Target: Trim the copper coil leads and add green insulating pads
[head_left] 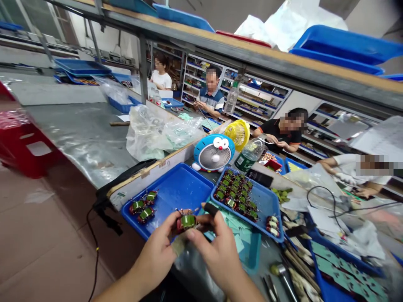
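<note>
Left hand [155,256] and right hand [218,251] pinch a green-taped transformer coil [188,222] from either side, fingers closed on it, just over the front rim of a blue plastic tray [179,184]. Three similar coils [145,205] lie in that tray. A second blue tray [267,205], heaped with more coils, sits just right of it, and a round blue desk fan [214,153] stands behind it.

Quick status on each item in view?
Green-taped coil: held up between both hands, off the trays.
Left hand: gripping the coil.
Right hand: pinching the coil, one fingertip capped black.
Sparse blue tray: three coils in it.
Full blue tray: packed with coils.
Blue desk fan: upright.
</note>
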Demonstrator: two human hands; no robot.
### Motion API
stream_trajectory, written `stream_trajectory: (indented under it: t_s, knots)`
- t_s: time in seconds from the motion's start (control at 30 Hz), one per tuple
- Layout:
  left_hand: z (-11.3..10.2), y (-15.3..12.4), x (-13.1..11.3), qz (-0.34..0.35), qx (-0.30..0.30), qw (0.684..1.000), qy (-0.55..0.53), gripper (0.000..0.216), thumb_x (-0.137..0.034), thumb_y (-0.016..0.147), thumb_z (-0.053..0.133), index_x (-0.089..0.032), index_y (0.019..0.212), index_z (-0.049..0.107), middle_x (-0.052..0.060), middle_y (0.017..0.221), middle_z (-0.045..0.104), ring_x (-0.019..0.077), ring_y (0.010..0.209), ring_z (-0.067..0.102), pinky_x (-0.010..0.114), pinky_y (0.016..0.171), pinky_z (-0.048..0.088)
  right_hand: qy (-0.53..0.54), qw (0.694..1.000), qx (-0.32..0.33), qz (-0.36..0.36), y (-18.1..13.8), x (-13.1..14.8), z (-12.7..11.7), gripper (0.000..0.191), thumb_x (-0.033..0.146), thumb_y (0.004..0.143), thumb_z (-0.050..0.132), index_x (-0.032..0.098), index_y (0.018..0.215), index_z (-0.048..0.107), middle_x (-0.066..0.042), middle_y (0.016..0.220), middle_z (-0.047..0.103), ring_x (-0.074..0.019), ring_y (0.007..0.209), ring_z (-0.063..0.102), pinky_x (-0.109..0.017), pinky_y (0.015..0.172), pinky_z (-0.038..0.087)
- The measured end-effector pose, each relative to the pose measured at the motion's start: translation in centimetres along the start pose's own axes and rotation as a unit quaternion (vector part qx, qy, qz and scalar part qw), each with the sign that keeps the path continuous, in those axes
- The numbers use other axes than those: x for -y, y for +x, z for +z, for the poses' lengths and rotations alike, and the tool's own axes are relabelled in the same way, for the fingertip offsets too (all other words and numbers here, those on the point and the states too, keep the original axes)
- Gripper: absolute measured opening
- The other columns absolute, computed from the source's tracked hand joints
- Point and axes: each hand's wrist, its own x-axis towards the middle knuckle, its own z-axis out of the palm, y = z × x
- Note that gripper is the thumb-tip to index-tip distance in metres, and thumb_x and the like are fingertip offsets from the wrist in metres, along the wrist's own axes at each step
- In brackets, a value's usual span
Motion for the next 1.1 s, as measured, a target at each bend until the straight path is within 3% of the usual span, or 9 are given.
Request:
stream_trajectory:
  t_s: [0.07,0.23,0.63,0.8,0.97,1.1]
  knots:
    - [0.4,-0.4,-0.7,-0.039,0.027,0.996,-0.073,0.051,-0.05,0.095,0.072,-0.023,0.135,0.058,0.01,0.127,0.07,0.0301,0.12,0.065,0.04,0.105,0.051,0.037,0.999,-0.022,0.016,-1.3,-0.8,-1.4,0.054,0.047,0.094,0.072,0.024,0.139,0.052,-0.007,0.117,0.074,-0.0217,0.108,0.07,-0.032,0.095,0.056]
    - [1.0,-1.7,-1.0,-0.073,0.069,0.983,-0.151,0.042,-0.05,0.094,0.074,-0.02,0.122,0.068,0.009,0.119,0.072,0.0234,0.097,0.07,0.035,0.088,0.057,0.019,0.997,-0.044,0.057,-3.1,-2.7,-3.9,0.042,0.053,0.1,0.064,0.024,0.13,0.065,-0.009,0.122,0.073,-0.0255,0.111,0.07,-0.037,0.095,0.055]
    - [3.6,-2.9,-0.8,-0.07,0.147,0.963,-0.214,0.031,-0.046,0.102,0.064,-0.021,0.12,0.067,0.009,0.112,0.072,0.0179,0.085,0.068,0.031,0.08,0.053,0.039,0.999,-0.009,0.016,-3.7,-1.0,-4.8,0.034,0.049,0.1,0.065,0.02,0.117,0.073,-0.008,0.104,0.075,-0.0228,0.095,0.068,-0.035,0.086,0.053]
    - [4.7,-3.3,-0.7,-0.093,0.121,0.961,-0.23,0.043,-0.057,0.101,0.06,-0.019,0.118,0.068,0.009,0.099,0.072,0.0175,0.079,0.066,0.03,0.074,0.053,0.028,0.999,0.046,0.006,-4.0,0.1,-4.8,0.032,0.045,0.104,0.058,0.018,0.089,0.065,-0.001,0.074,0.067,-0.0167,0.076,0.062,-0.028,0.076,0.047]
    - [5.1,-3.3,0.0,-0.076,0.097,0.975,-0.183,0.051,-0.064,0.096,0.062,-0.016,0.112,0.066,0.008,0.087,0.069,0.0166,0.073,0.06,0.025,0.06,0.048,-0.097,0.995,0.004,-0.013,-4.3,0.3,-4.5,0.037,0.045,0.106,0.05,0.018,0.084,0.06,-0.002,0.079,0.062,-0.0166,0.076,0.055,-0.028,0.071,0.04]
    - [5.0,-3.0,0.3,-0.07,0.106,0.985,-0.12,0.052,-0.066,0.094,0.063,-0.016,0.109,0.062,0.006,0.086,0.066,0.0145,0.07,0.056,0.025,0.061,0.047,-0.166,0.984,-0.028,-0.057,-4.8,-0.1,-4.0,0.037,0.04,0.107,0.044,0.02,0.078,0.053,-0.001,0.076,0.057,-0.0158,0.071,0.052,-0.028,0.067,0.036]
